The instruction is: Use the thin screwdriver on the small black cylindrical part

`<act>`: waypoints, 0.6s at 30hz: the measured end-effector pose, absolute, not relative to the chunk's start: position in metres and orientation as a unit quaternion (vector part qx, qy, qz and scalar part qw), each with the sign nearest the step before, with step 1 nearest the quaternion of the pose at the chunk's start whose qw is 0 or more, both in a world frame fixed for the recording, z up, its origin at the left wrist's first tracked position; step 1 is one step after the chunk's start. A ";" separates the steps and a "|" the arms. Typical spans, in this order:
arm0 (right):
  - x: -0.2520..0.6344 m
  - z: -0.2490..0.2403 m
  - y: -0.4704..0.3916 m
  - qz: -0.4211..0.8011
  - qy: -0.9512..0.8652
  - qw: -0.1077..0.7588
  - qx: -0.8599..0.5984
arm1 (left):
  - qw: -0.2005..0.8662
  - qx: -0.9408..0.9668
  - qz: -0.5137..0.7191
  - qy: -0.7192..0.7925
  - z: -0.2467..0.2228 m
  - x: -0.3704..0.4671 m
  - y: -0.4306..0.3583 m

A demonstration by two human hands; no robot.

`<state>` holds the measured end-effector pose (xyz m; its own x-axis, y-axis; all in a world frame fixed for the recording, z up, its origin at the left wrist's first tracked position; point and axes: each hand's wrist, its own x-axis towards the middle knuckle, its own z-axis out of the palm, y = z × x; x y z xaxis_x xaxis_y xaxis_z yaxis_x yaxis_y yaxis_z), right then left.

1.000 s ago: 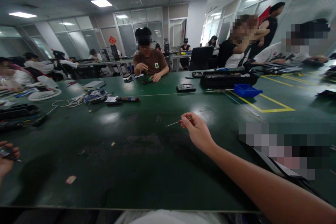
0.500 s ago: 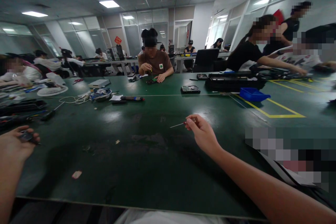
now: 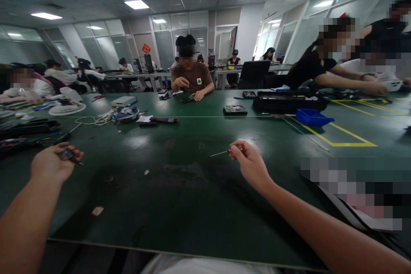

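My right hand [image 3: 245, 156] is closed around the red handle of a small screwdriver [image 3: 219, 153]; its thin metal shaft points left over the green tabletop [image 3: 180, 218]. On the left, my left hand [image 3: 53, 162] is closed on a dark grey tool [image 3: 67, 153] with a narrow black tip that points right. Fingers cover part of that tool, so its exact kind is unclear. Between and below the hands lie a small beige scrap [image 3: 147, 172] and a pale, red-edged scrap [image 3: 98, 211].
Farther off are a hard drive [image 3: 235, 110], a blue tray [image 3: 313, 117], a black casing [image 3: 289, 103], a pen-like tool [image 3: 164, 120] and bundled cables [image 3: 123, 114]. A person [image 3: 192, 77] sits opposite. Other people reach across at the right. Papers [image 3: 362, 218] lie near right.
My left hand has moved right and slightly up, carrying the dark grey tool inward over the table. My right hand keeps its grip on the screwdriver, almost unmoved.
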<state>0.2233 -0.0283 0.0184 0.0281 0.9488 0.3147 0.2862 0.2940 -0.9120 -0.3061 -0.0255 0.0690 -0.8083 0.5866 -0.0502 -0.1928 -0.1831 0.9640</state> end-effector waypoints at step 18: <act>0.224 0.019 -0.031 0.295 -0.638 0.503 -0.503 | 0.568 0.374 0.602 0.419 0.065 -0.039 -0.010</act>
<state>0.2237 -0.0306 0.0190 0.0112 0.9382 0.3460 0.3451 0.3211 -0.8819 -0.0388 -0.0096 0.0648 -0.0748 0.9969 -0.0253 -0.3698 -0.0042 0.9291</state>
